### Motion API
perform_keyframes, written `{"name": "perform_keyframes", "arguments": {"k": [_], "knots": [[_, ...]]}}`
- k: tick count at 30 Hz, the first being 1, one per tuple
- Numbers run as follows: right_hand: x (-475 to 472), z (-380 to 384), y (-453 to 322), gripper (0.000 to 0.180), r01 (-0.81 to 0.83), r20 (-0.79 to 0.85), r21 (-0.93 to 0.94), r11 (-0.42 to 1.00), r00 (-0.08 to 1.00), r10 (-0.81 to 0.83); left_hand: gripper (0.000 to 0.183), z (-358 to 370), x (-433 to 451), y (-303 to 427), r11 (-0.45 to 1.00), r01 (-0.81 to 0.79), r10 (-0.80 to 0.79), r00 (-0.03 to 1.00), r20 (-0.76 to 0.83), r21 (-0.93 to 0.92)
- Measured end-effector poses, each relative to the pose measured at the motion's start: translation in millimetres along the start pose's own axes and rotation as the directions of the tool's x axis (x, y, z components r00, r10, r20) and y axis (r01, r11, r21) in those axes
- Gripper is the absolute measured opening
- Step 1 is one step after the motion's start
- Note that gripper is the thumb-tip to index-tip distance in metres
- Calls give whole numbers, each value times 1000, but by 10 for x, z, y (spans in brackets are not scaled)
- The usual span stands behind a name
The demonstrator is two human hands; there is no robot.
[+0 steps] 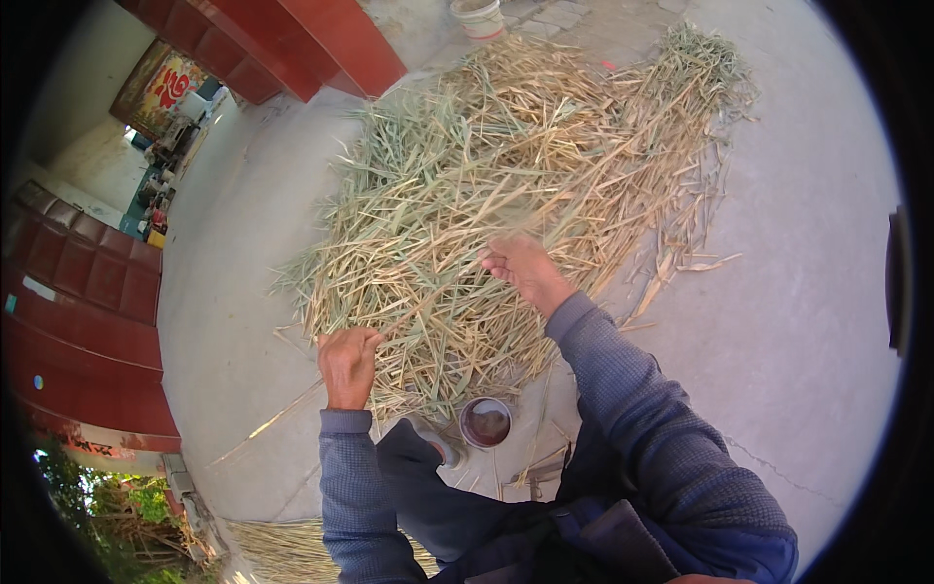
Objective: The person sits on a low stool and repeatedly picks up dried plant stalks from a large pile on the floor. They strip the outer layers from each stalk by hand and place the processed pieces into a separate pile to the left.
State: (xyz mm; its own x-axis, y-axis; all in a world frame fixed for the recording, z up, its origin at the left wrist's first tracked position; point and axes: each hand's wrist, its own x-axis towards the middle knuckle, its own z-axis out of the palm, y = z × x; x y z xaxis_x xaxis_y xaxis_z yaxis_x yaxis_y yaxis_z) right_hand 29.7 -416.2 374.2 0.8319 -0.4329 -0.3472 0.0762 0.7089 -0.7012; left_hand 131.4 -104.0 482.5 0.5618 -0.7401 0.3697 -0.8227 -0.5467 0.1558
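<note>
My left hand (349, 365) is closed around a long, thin dry stalk (271, 422). One end of the stalk slants down to the lower left, over bare concrete. Its other part runs up from my left fist towards my right hand (527, 269), whose curled fingers grip it above the heap. That hand is slightly blurred. Beneath both hands spreads a large loose heap of straw-coloured and greenish stalks and leaves (430, 255). A small round container (463, 429) with dark contents stands at the near edge of the heap, beside my shoe (451, 454).
Straight stalks (284, 547) lie side by side at the lower left. A whitish bucket (481, 23) stands behind the heap. Red metal gates (87, 343) border the left, with a red panel (343, 44) at top. Pale concrete (795, 292) extends to the right.
</note>
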Motion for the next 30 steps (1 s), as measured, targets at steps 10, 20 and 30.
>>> {"name": "perform_keyframes", "arguments": {"k": [10, 20, 30], "knots": [[-123, 236, 86, 27, 26, 70, -168, 986, 997, -14, 24, 197, -116, -164, 996, 25, -28, 999, -38, -88], [-110, 275, 176, 28, 29, -36, -321, 947, 998, -43, 12, 976, -33, -51, 762, 256, -283, 958, 49, -595], [95, 84, 197, 26, 54, -216, -432, 900, 963, -161, 16, 765, 49, -376, 349, 319, -475, 871, 127, -881]]}}
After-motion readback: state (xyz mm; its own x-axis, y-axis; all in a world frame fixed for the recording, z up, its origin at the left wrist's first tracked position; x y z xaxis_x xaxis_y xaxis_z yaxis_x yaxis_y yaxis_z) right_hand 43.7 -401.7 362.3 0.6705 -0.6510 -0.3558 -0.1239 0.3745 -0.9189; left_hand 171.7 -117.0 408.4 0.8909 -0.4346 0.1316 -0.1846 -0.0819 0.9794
